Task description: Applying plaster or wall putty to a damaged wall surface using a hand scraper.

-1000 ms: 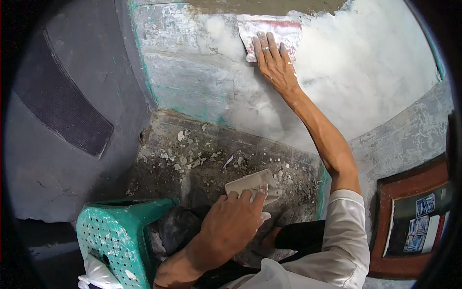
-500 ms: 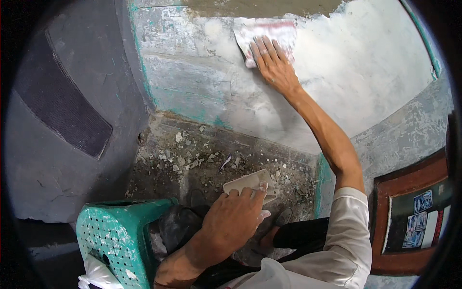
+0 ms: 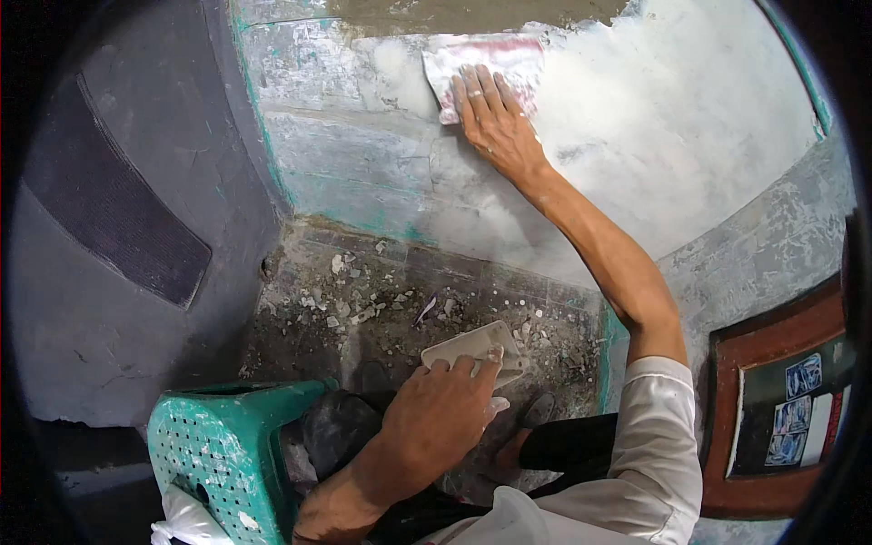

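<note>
My right hand (image 3: 500, 127) lies with its fingers stretched over a flat white sheet with reddish smears (image 3: 518, 56), holding it against the wall (image 3: 654, 136). Wet-looking white filler covers much of the wall right of the sheet, while the left part shows grey with teal paint traces. Low in front of me, my left hand (image 3: 434, 422) grips a pale beige rectangular plastic tub (image 3: 445, 350) by its near side. White paste coats the thumb and a fingertip of that hand. What lies inside the tub is mostly hidden by the fingers.
A green plastic stool (image 3: 213, 454) spattered with white stands at lower left, a white plastic bag (image 3: 191, 520) on it. Paint flakes and rubble (image 3: 354, 304) litter the floor around my feet. A brown wooden frame (image 3: 727, 418) is at right, a dark ribbed strip (image 3: 118, 200) at left.
My right hand and the sheet have slid slightly left along the wall. The left hand and tub stay nearly where they were.
</note>
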Demonstrator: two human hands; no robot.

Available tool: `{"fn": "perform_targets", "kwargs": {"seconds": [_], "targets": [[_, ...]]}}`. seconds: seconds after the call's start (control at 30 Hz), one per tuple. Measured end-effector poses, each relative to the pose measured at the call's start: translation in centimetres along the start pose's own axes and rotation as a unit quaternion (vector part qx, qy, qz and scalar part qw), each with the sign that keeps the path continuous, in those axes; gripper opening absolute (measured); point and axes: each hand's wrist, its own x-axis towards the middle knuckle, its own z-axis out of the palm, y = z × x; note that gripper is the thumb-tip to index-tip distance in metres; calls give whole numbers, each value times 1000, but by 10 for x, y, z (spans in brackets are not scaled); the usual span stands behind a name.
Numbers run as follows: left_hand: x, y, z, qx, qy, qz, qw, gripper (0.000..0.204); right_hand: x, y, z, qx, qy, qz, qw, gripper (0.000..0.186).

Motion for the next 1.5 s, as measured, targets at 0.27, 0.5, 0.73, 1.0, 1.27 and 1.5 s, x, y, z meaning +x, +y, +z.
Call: {"fn": "perform_targets", "kwargs": {"seconds": [0.27,0.5,0.73,1.0,1.27,1.5], "targets": [[-8,-7,2,4,14,-9,1000,62,-77,5,-24,134,16,68,989,58],[-1,3,1,-1,-5,0,1000,63,-33,19,-1,104,112,294,944,61],[-5,-5,3,0,1,-16,1000,63,-80,-122,10,277,-20,135,951,60],[-5,0,-3,-1,-5,-12,1000,63,-73,61,-32,200,-25,447,871,52],[10,2,3,1,-13,-15,1000,63,-68,-113,16,282,-24,193,939,51],[-2,-2,4,-6,35,10,999,63,-112,42,-52,181,84,300,933,48]]}}
